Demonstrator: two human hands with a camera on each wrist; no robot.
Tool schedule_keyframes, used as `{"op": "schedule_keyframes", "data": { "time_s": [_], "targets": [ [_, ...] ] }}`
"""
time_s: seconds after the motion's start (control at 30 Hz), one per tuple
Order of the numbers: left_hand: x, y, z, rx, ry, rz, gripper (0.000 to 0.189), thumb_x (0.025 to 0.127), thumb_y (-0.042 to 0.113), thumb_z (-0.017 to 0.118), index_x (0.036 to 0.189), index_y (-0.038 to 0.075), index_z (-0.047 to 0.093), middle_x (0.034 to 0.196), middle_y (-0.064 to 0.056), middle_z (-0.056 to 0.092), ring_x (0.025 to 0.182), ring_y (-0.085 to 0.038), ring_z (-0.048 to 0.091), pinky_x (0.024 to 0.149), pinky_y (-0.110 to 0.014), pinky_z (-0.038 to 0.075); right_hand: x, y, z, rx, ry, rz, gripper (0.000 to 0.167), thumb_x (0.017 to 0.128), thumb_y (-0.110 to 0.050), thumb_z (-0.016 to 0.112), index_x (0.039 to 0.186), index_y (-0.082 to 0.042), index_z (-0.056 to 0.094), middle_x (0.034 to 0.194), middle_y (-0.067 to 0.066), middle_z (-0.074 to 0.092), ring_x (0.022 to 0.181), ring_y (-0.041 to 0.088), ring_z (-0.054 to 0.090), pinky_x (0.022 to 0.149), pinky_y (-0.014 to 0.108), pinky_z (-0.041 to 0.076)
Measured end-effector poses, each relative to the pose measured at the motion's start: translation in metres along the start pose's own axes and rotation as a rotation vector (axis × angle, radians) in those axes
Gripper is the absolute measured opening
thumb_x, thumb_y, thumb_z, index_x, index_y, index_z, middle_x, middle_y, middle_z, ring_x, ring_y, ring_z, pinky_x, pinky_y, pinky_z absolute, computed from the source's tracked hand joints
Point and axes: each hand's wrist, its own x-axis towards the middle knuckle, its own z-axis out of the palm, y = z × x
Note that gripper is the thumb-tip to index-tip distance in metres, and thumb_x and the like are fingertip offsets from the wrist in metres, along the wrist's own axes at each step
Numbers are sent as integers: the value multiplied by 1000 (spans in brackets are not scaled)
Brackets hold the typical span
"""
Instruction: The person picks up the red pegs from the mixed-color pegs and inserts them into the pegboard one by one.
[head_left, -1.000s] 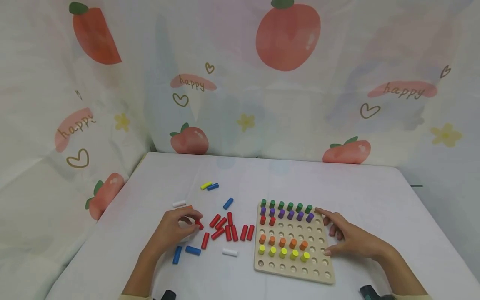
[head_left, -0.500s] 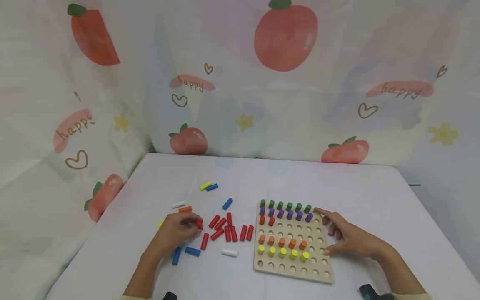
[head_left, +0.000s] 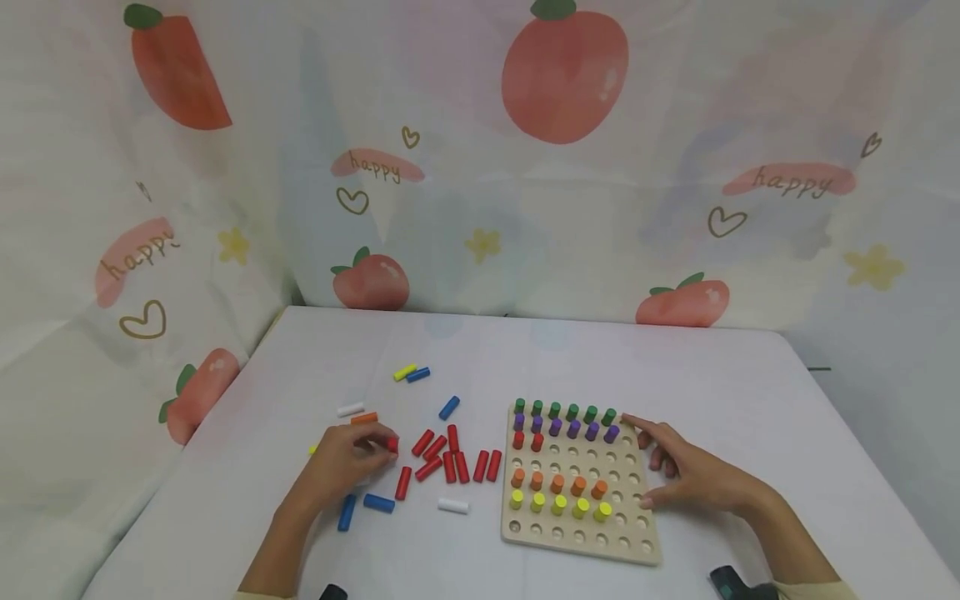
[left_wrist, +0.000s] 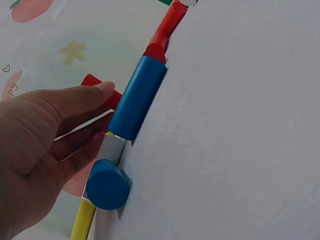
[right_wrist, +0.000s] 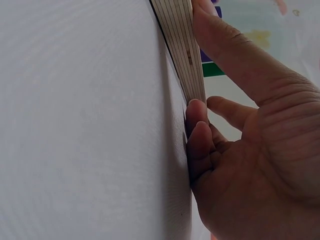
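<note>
room type unclear: fruit-print hangings (head_left: pixel 442 208) behind white table (head_left: pixel 570 358)

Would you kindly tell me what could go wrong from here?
The red peg pinched in the left hand might slip. Loose red pegs lie close by, so a brush could roll them. With the right hand touching its edge, the pegboard might shift if pushed.

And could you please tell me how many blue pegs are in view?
4: a blue peg beside the far yellow peg, another beyond the loose red pegs, two near the left hand, which may hide others.
</note>
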Motion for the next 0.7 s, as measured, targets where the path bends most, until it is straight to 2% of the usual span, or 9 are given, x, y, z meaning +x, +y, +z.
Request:
{"op": "schedule_keyframes", "data": {
  "time_s": [0.17,0.3,0.47,0.7],
  "targets": [
    [4,3,-1,13,24,-16,24,87,10,85,109,18,78,96,16,70,93,-10,66,83,-27,57,0,0,0,-22,-2,-4,111,72,-31,95,162,-21,30,124,9,40,95,24,45,74,28,43],
    [12,6,0,36,35,16,24,88,12,85,110,18,78,97,16,71,94,-11,67,83,-30,58,0,-2,0,-26,-4,-6,110,73,-31,95,161,-19,31,123,10,39,96,25,44,74,28,43],
    [21,17,3,26,25,59,26,88,11,85,112,16,77,99,15,72,97,-14,69,85,-33,58,0,-3,0,-26,-5,3,111,72,-32,95,161,-19,31,123,11,39,97,25,44,74,28,43],
    [32,33,10,-13,-12,74,26,89,12,83,114,16,76,101,15,71,100,-14,68,87,-34,57,0,-3,-1,-32,-1,-2,110,73,-31,95,161,-19,31,123,10,39,96,25,44,74,28,43]
  ]
}}
